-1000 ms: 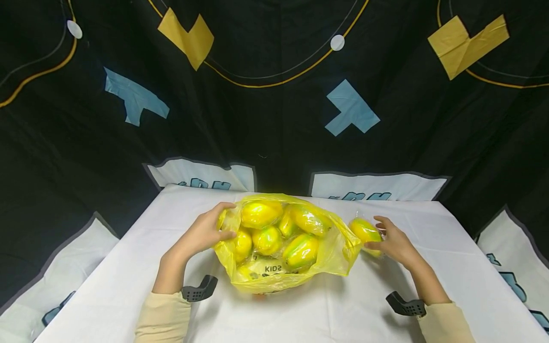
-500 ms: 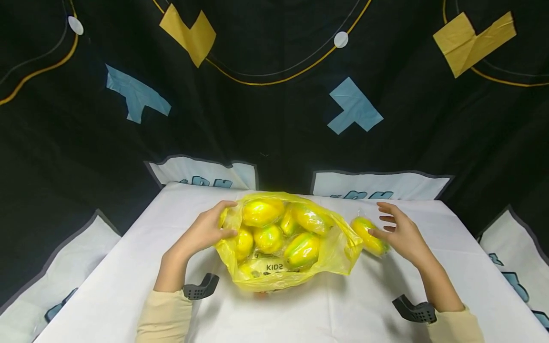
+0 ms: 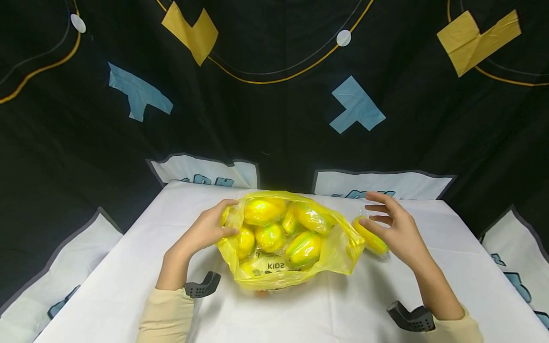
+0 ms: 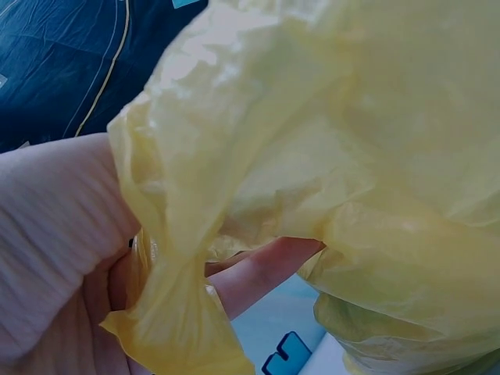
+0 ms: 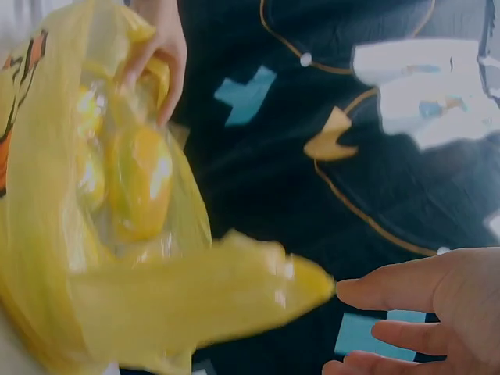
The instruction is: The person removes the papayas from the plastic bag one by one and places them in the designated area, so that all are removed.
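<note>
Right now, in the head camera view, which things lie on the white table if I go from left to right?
left hand → yellow bag of mangoes → loose wrapped mango → right hand.

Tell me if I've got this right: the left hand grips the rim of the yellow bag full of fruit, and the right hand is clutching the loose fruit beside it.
Not quite. The left hand does grip the yellow bag, but the right hand is open, fingers spread beside the loose fruit, not clutching it. The head view shows this.
</note>
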### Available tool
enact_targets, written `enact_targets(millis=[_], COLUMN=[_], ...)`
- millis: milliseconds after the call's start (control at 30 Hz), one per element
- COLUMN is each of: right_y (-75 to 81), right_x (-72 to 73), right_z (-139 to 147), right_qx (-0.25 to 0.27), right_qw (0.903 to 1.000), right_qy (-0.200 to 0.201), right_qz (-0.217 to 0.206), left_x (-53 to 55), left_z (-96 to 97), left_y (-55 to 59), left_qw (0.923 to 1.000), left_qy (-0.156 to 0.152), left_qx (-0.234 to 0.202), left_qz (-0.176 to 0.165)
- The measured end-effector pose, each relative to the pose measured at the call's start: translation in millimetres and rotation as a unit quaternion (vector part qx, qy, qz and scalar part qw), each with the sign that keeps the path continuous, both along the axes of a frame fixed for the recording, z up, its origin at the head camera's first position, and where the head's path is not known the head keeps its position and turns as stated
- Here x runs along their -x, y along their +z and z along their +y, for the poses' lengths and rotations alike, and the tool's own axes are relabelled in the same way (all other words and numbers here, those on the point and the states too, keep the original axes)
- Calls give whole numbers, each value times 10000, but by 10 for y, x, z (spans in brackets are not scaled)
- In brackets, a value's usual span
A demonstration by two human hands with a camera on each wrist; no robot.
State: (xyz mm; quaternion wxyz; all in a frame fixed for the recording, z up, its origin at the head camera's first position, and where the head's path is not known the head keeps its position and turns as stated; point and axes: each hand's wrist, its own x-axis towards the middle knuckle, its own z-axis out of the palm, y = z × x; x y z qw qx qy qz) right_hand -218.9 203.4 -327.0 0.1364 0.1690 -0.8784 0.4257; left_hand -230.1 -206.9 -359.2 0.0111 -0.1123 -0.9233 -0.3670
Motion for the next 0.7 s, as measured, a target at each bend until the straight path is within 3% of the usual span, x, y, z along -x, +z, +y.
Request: enact_targets(millis=[267, 700], right_y=[40, 44], right_x=[-86, -142], right_z=[-236, -599], right_qx=[56, 453], right_qw=[9974, 9893], right_qy=[302, 1280], right_qz=[656, 540], left_x=[-11, -4], left_z=[-11, 0], left_y=[-1, -6], left_qw=[10000, 10000], left_qy=[-10, -25], left_qx=[8, 36], left_qz=[19, 81])
